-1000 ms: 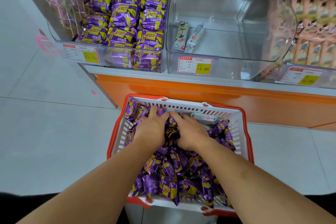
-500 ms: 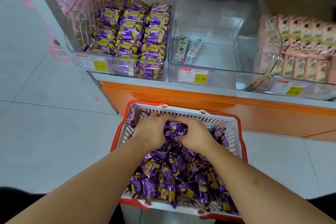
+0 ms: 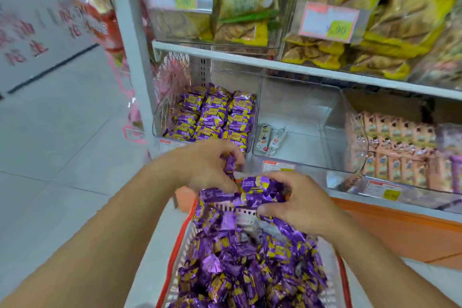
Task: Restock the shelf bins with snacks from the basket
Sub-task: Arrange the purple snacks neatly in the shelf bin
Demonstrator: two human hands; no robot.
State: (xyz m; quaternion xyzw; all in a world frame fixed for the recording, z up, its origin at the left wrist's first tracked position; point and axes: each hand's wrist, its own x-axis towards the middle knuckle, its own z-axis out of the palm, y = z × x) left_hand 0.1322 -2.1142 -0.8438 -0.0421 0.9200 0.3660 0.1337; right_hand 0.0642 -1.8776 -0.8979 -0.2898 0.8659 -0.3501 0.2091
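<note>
The upper half of the frame is smeared with motion blur, so the price tags [image 3: 329, 21] on the top shelf cannot be read, and the red lettering on the floor at the upper left is only a smudge. The near end of the basket [image 3: 175, 255] runs off the bottom edge, and both forearms hide parts of its sides.

In the middle of the frame the left hand [image 3: 205, 169] and the right hand [image 3: 297, 200] together hold a bundle of purple snack packs [image 3: 250, 191], raised above the far rim of the basket. The left hand's fingers curl over the top of the bundle; the right hand's fingers and thumb curl round its right end. How many packs are in the bundle I cannot tell.

The basket, white mesh with a red rim, sits low in the centre, heaped with loose purple packs [image 3: 252, 272]. Just beyond the hands, the left bin [image 3: 160, 120] on the lower shelf holds rows of the same purple packs, close to its front edge. The clear middle bin [image 3: 312, 112] beside it holds only two small stick packs [image 3: 271, 139] near its front left. To the right, a bin of pink boxes [image 3: 400, 147] is cut off by the frame edge. Above, yellow bags of snacks [image 3: 375, 7] crowd the top shelf.

Open floor lies to the left of the basket.
</note>
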